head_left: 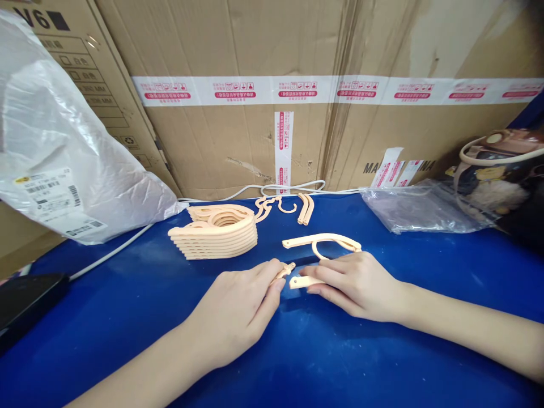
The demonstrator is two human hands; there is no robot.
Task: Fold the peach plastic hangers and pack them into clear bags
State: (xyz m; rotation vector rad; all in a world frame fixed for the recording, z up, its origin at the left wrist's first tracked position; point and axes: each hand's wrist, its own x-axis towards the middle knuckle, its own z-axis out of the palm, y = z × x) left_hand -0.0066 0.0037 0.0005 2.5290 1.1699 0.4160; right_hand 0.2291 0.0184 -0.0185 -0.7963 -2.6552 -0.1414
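Note:
Over the blue tabletop, my left hand (246, 303) pinches a small cream plastic hanger hook (290, 268), mostly covered by the fingers. My right hand (357, 283) is closed around part of a folding plastic hanger frame (318, 240), whose curved arm and inner loop show behind the fingers. One drilled end of that frame (299, 282) points toward the hook, with a small gap between them. A stack of several folded hangers (215, 241) lies left of my hands. Farther back are several loose hooks (264, 209) and a few loose curved hanger arms (305, 208).
Large cardboard boxes (238, 147) wall off the back. A white plastic mailing bag (76, 130) leans at left, above a dark device (34, 306). A white cable (238, 192) runs along the back edge. A clear plastic bag (416, 207) and a dark bag-like item (488, 187) sit at right.

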